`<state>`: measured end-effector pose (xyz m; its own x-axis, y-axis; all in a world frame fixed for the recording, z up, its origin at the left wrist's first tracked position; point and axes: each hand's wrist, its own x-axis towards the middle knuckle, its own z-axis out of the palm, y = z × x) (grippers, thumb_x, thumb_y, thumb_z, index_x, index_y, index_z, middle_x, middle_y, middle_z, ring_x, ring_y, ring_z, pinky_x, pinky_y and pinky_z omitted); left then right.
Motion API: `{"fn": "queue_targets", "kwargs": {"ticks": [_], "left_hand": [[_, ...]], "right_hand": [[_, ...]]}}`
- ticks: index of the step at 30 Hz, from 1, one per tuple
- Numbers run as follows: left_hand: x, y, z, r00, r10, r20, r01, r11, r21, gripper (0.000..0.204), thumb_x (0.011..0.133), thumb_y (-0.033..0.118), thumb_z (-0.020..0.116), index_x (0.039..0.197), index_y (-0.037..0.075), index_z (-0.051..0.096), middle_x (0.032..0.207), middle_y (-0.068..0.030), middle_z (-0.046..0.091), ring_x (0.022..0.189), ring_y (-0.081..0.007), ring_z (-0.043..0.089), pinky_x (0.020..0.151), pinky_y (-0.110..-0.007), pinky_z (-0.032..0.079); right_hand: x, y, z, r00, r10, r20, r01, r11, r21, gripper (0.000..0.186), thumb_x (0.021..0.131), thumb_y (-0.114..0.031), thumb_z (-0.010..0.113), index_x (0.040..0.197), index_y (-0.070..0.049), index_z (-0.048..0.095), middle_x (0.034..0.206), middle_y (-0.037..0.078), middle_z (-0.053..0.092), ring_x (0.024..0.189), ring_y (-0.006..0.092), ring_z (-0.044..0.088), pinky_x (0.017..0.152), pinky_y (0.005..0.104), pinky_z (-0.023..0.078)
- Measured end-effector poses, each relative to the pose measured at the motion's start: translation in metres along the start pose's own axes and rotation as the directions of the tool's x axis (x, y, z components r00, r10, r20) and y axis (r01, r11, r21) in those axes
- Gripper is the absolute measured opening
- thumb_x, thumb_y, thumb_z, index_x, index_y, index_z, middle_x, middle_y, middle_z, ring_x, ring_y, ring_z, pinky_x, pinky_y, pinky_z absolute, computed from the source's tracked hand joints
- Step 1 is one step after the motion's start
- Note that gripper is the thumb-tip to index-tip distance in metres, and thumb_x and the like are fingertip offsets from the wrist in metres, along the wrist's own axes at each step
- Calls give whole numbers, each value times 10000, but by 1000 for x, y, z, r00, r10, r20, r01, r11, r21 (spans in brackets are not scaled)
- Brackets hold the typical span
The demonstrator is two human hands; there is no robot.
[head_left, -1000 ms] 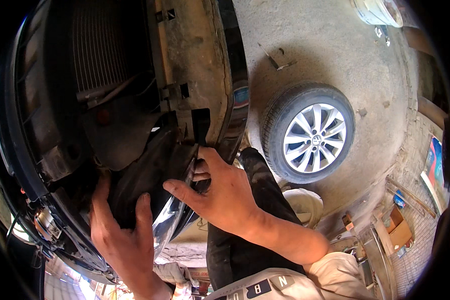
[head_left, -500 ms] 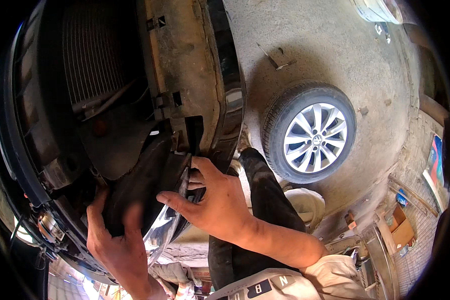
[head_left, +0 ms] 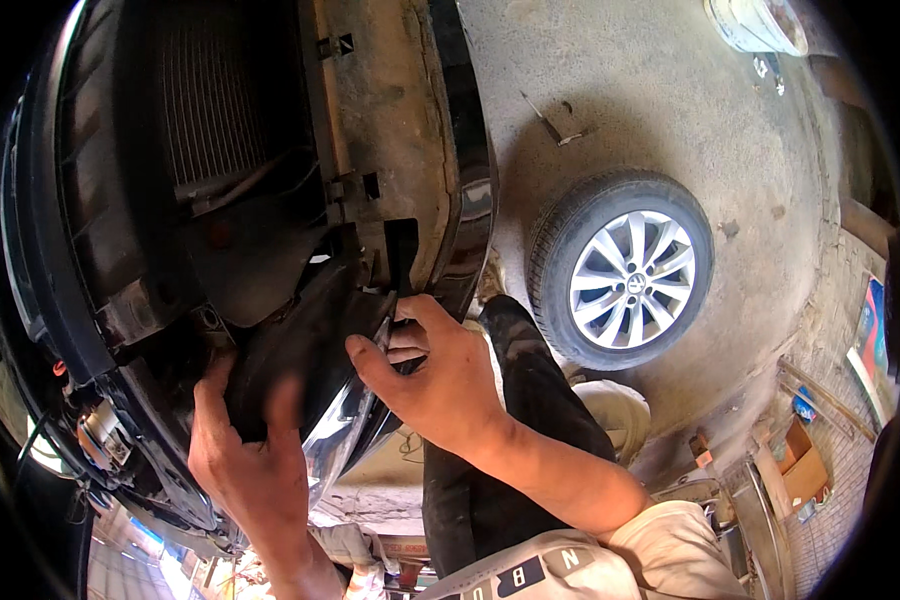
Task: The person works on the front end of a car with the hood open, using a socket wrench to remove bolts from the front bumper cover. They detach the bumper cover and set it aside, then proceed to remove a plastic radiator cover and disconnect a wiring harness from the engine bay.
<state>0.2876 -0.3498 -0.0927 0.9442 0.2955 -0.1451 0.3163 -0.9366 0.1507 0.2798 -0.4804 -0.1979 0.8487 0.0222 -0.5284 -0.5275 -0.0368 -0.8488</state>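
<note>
On the left, at the near end of the open car front (head_left: pixel 385 150), sits a black piece (head_left: pixel 305 345) beside a shiny lamp cover (head_left: pixel 336 432). The right hand (head_left: pixel 438 378) holds the piece's right edge with bent fingers. The left hand (head_left: pixel 253 455) spreads at its near side; I cannot tell if it grips. A wheel (head_left: pixel 625 272) lies right.

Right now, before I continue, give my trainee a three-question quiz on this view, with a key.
1. Two hands, left and right, are at the dark car part. Which is nearer the wheel?
2. True or false: the wheel is mounted on the car.
3. Fill in: the wheel's spokes are ____ in colour.

Key:
1. The right hand.
2. False; it lies on the floor, spoked face up.
3. Silver.
</note>
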Motion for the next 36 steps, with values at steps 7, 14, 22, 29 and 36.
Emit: {"fn": "queue_targets", "kwargs": {"ticks": [7, 14, 22, 29, 36], "left_hand": [[1, 0, -2, 1000, 27, -10, -27, 999, -26, 378, 861, 240, 748, 1108, -23, 633, 885, -204, 682, 809, -294, 677, 761, -367, 526], [4, -1, -10, 999, 35, 12, -35, 999, -17, 411, 852, 297, 746, 1094, -15, 631, 915, -216, 683, 843, -377, 680, 761, -384, 524], [2, 0, -8, 1000, 24, -12, -24, 1000, -13, 427, 856, 310, 745, 1098, -26, 641, 914, -216, 694, 848, -329, 695, 778, -378, 520], [4, 3, -4, 999, 48, -21, -48, 999, -6, 364, 843, 236, 745, 1095, -8, 646, 929, -224, 692, 871, -359, 698, 775, -376, 527], [2, -3, -5, 995, 93, -40, -93, 996, -6, 394, 827, 268, 756, 1081, -4, 628, 905, -222, 682, 832, -402, 669, 725, -439, 521]], "right_hand": [[2, -5, -1, 996, 83, 26, -84, 996, 23, 369, 824, -254, 764, 930, 61, 603, 694, 162, 699, 614, 268, 713, 543, 333, 543], [-1, -10, 4, 997, 59, -44, -57, 997, 55, 328, 842, -246, 755, 865, 49, 614, 666, 153, 691, 581, 251, 701, 522, 319, 514], [-1, -7, 6, 991, 82, -104, -79, 996, 38, 328, 835, -236, 747, 865, 56, 600, 653, 171, 674, 584, 279, 696, 548, 344, 519], [4, -2, 8, 985, 99, -141, -94, 995, 42, 295, 829, -224, 740, 801, 14, 568, 616, 154, 624, 567, 270, 641, 573, 346, 492], [3, 4, 10, 993, 74, -94, -69, 996, 55, 243, 874, -153, 690, 765, 34, 578, 656, 113, 656, 614, 145, 619, 590, 298, 471]]}}
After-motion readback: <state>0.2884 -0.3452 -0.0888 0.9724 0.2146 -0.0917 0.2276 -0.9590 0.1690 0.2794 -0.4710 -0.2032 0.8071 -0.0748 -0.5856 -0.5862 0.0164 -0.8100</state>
